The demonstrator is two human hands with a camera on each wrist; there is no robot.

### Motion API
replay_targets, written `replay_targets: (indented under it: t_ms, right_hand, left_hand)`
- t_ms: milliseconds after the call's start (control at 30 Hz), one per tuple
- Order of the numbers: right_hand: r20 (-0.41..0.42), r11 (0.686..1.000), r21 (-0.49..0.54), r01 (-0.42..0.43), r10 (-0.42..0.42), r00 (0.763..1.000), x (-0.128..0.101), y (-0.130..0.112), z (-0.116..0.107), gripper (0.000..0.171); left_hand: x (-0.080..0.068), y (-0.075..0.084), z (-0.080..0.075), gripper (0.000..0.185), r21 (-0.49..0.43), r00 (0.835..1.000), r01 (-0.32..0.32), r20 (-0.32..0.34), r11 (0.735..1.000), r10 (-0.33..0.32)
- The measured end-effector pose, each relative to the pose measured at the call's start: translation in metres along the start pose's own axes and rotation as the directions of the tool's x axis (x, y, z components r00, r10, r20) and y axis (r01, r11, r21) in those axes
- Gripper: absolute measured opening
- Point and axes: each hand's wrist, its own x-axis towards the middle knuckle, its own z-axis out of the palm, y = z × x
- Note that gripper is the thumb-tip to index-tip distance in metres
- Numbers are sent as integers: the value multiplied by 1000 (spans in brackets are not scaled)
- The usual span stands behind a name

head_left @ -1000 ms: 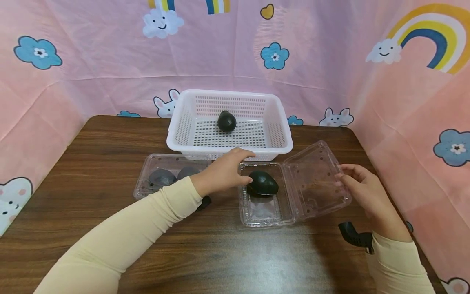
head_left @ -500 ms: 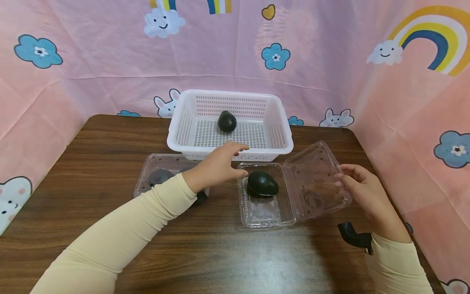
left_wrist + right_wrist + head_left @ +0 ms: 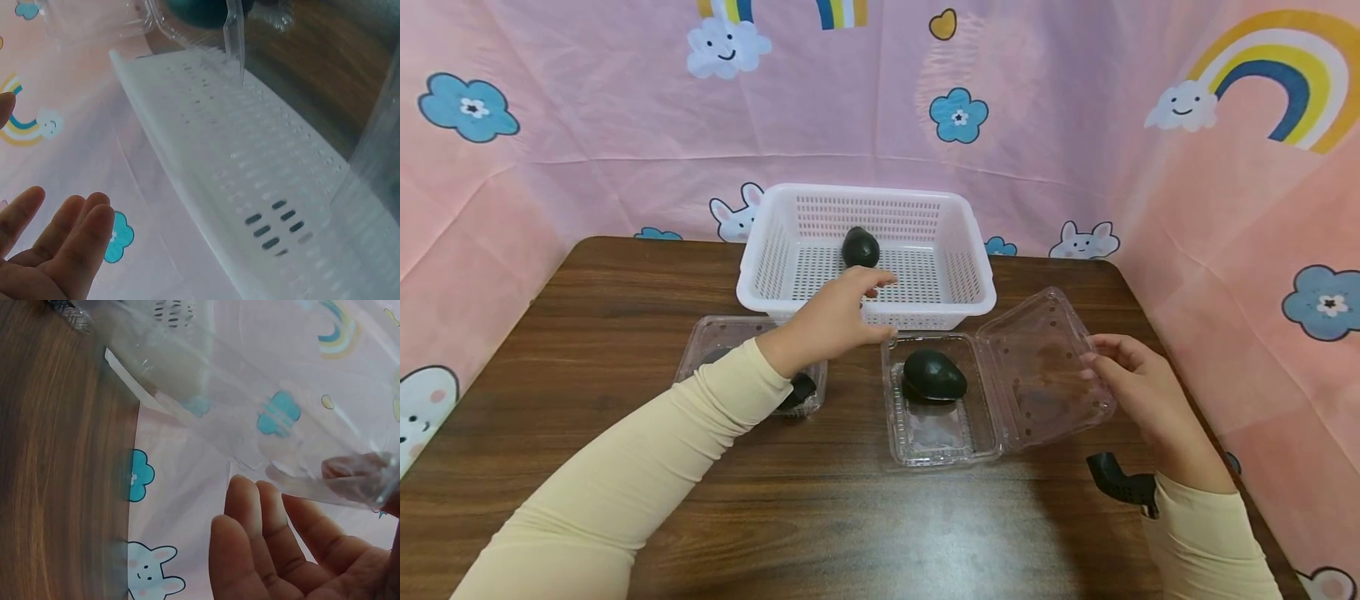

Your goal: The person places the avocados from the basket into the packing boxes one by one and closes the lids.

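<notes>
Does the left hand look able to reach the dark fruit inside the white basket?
Probably yes: the left hand is empty, and nothing covers the dark fruit in the open-topped white basket.

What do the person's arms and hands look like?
The left hand and right hand are bare, without gloves. The left sleeve and right sleeve are plain cream and wrinkly. A bent black gadget sits at the right cuff.

No text, label, brand or number can be read in any view. The cloth [image 3: 850, 108] bears printed pictures (a heart [image 3: 943, 24] among them), without legible lettering.
</notes>
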Motion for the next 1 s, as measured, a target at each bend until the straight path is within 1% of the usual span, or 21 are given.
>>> replay_targets:
  t_ms: [167,367,533,667,900,1000]
  right_hand:
    - [-1,1000,-2,5,-5,1000,0,0,1,43]
    - [2,1000,2,1,-1,1000,0,-1,1,45]
    - [9,1000,3,-8,8,1000,-1,-2,1,46]
    - [9,1000,-3,-6,6,1000,-2,-3,1,46]
    - [16,1000,0,-3,3,1000,0,-4,-1,46]
    - [17,1000,-2,1,-1,1000,1,-4,-1,45]
  left_hand:
    - [2,0,-10,67,2,1000,-2,-24,1000,2]
    - [2,1,-21,66,-32,999,24,-23,999,-25]
    - [3,0,-27,66,-42,999,37,-37,998,-38]
    - [5,-1,-31,66,-38,997,50,-48,998,-52]
    - [11,-4,-41,64,-13,997,50,-64,999,-51]
    - [12,-4,-45,64,-8,995,64,-74,998,-64]
